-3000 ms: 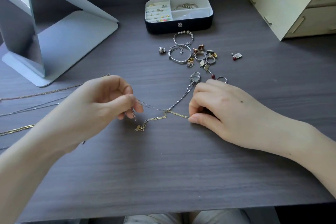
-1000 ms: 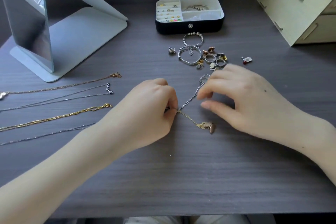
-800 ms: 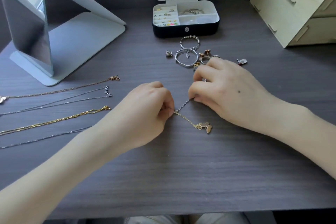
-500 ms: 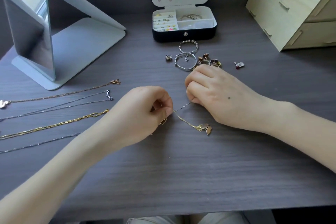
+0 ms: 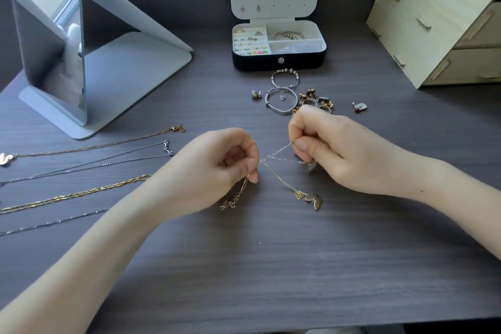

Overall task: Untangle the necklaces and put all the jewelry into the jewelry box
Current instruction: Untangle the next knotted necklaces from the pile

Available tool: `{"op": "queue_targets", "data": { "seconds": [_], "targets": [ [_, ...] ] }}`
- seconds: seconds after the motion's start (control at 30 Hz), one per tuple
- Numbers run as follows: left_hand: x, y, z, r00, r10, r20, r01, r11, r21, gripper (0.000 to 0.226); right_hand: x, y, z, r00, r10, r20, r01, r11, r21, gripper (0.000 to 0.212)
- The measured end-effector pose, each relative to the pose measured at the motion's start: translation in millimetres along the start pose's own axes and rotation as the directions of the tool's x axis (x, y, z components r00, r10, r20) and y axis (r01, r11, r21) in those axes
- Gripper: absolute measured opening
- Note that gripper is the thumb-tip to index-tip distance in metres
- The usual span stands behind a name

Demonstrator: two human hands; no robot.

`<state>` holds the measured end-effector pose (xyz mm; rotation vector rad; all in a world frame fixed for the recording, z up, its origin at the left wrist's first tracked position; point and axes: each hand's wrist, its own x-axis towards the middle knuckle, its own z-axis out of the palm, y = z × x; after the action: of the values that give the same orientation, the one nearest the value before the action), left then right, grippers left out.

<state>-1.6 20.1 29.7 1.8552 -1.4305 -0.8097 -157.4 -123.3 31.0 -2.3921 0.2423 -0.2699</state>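
Two thin necklaces are tangled between my hands at mid-desk. My left hand (image 5: 222, 168) pinches the gold chain (image 5: 282, 180), whose clasp end hangs below my fingers and whose butterfly pendant (image 5: 314, 200) lies on the desk. My right hand (image 5: 333, 149) pinches the silver chain (image 5: 279, 153), lifted slightly off the desk. The open jewelry box (image 5: 279, 61), black with a white lining, stands at the back. Loose bangles (image 5: 280, 100), rings and earrings (image 5: 317, 100) lie in front of it. Several straightened necklaces (image 5: 81, 194) lie at the left.
A folding mirror (image 5: 54, 43) on a grey stand occupies the back left. A pale wooden drawer unit (image 5: 439, 16) stands at the back right. A single red-stone earring (image 5: 360, 107) lies right of the jewelry pile. The desk's front edge runs along the bottom.
My right hand has turned and lifted the silver chain, pulling it away from the gold one. My left hand keeps its pinch; the gold clasp end now dangles below it.
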Motion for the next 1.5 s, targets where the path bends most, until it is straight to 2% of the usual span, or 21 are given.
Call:
{"op": "queue_targets", "data": {
  "seconds": [0.1, 0.33, 0.47, 0.57, 0.7, 0.8, 0.87, 1.0, 1.17, 1.33, 1.5],
  "targets": [
    [-0.9, 0.1, -1.4, 1.0, 0.004, 0.018, -0.004, 1.0, 0.01, 0.018, -5.9, -15.1, -6.5, 0.997, 0.058, 0.042, -0.057, 0.998, -0.017, 0.016],
    [-6.3, 2.8, -3.7, 0.987, 0.041, 0.153, -0.06, 0.991, 0.122, 0.02, -31.4, -49.3, 5.2, 0.96, 0.199, 0.195, -0.15, 0.959, -0.241, 0.019],
    [-9.7, 4.4, -3.8, 0.983, 0.047, 0.179, -0.077, 0.983, 0.166, 0.02, -38.1, -54.6, 19.6, 0.949, 0.274, 0.154, -0.241, 0.949, -0.202, 0.013],
    [-10.3, 4.3, -4.2, 0.981, 0.058, 0.184, -0.091, 0.98, 0.178, 0.02, -38.8, -51.2, 22.5, 0.941, 0.332, 0.064, -0.316, 0.932, -0.178, 0.013],
    [-9.6, 2.4, -5.1, 0.979, 0.073, 0.191, -0.107, 0.979, 0.175, 0.02, -38.3, -50.5, 21.6, 0.931, 0.351, -0.1, -0.363, 0.864, -0.348, 0.023],
    [-9.2, 1.7, -5.2, 0.978, 0.085, 0.193, -0.118, 0.979, 0.168, 0.014, -37.0, -47.3, 20.5, 0.919, 0.383, -0.09, -0.381, 0.81, -0.446, 0.021],
    [-8.8, 1.9, -5.1, 0.976, 0.09, 0.198, -0.123, 0.98, 0.156, 0.006, -36.2, -42.8, 19.5, 0.924, 0.378, -0.06, -0.365, 0.824, -0.433, 0.016],
    [-8.6, 1.9, -5.6, 0.976, 0.095, 0.195, -0.12, 0.985, 0.123, 0.005, -37.1, -37.4, 16.3, 0.941, 0.331, -0.071, -0.331, 0.853, -0.403, 0.013],
    [-8.1, 0.7, -5.5, 0.978, 0.082, 0.189, -0.107, 0.987, 0.122, 0.023, -35.5, -39.1, 0.0, 0.938, 0.322, -0.128, -0.343, 0.913, -0.22, 0.016],
    [-7.3, -0.5, -6.1, 0.976, 0.086, 0.198, -0.111, 0.987, 0.117, 0.02, -36.9, -40.6, -13.3, 0.93, 0.341, -0.138, -0.348, 0.937, -0.035, 0.017],
    [-7.8, -1.9, -5.8, 0.975, 0.101, 0.2, -0.125, 0.986, 0.113, 0.007, -35.6, -36.4, -9.2, 0.928, 0.347, -0.132, -0.351, 0.936, -0.009, 0.016]
  ]
}}
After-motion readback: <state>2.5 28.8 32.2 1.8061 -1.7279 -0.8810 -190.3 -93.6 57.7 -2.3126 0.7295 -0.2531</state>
